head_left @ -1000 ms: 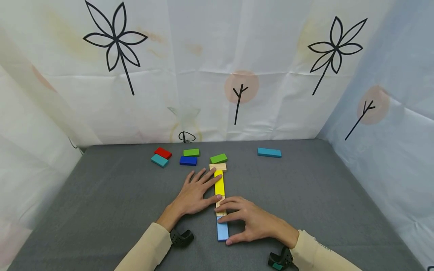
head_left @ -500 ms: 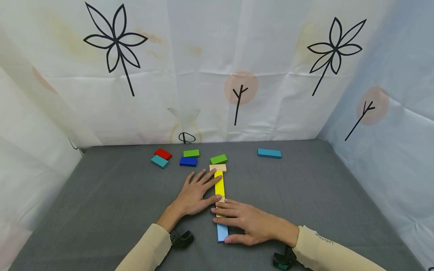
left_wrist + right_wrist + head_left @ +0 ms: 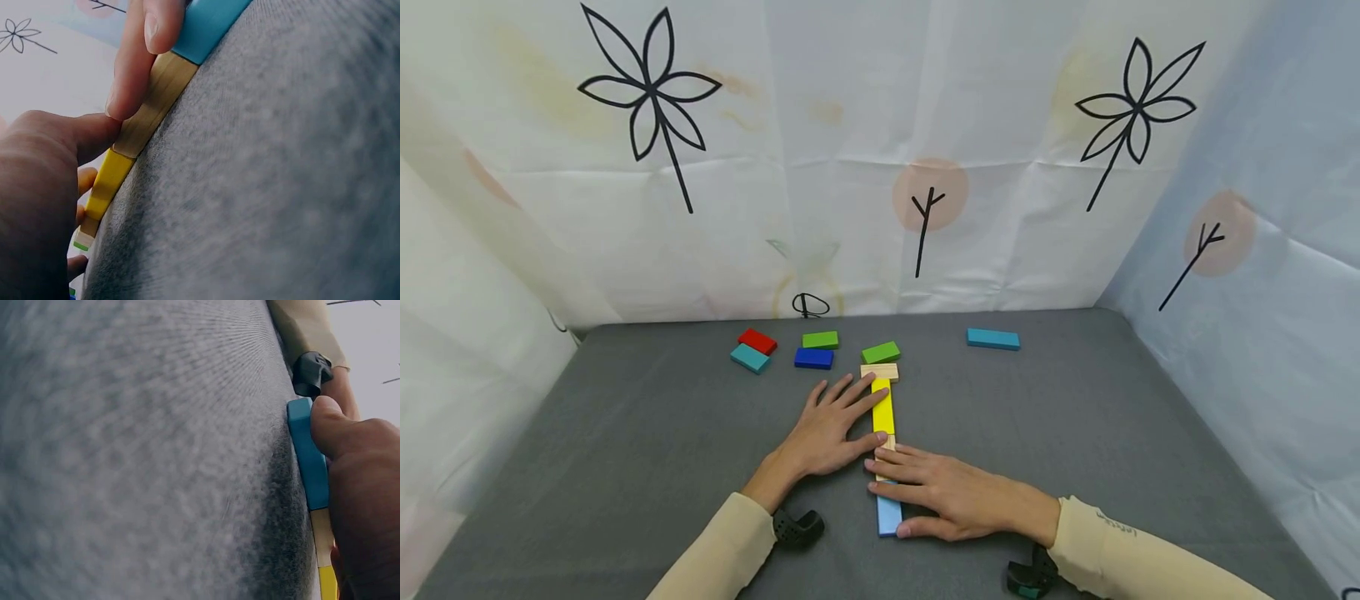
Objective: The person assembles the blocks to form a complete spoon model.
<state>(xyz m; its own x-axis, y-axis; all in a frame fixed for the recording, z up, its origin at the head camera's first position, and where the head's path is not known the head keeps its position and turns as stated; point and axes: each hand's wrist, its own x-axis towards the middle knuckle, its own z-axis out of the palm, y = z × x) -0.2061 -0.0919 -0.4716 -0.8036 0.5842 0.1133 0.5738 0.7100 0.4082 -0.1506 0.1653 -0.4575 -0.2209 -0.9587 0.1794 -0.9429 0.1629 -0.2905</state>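
In the head view a column of blocks runs toward the person: a plain wooden block (image 3: pixel 883 371) lying crosswise, a yellow block (image 3: pixel 883 414), a second wooden block (image 3: pixel 156 103) and a light blue block (image 3: pixel 889 520). My left hand (image 3: pixel 822 435) lies spread on the left side. Its fingertips touch the crosswise wooden block and the yellow one, with the thumb by the yellow-wood joint. From the right, my right hand (image 3: pixel 958 497) rests straight fingers across the second wooden block and the light blue block, thumb at the latter's near end. Those fingers partly cover both blocks.
Behind the column lie a green block (image 3: pixel 881 352), another green block (image 3: pixel 820 340), a dark blue block (image 3: pixel 814 358), a red block (image 3: pixel 757 341) and a teal block (image 3: pixel 750 357). A longer blue block (image 3: pixel 992 338) is farther right on the grey cloth (image 3: pixel 647 467).
My right hand has shifted slightly left, its fingers now straighter and farther across the column. The left hand stays in place, and the blocks show no clear movement.
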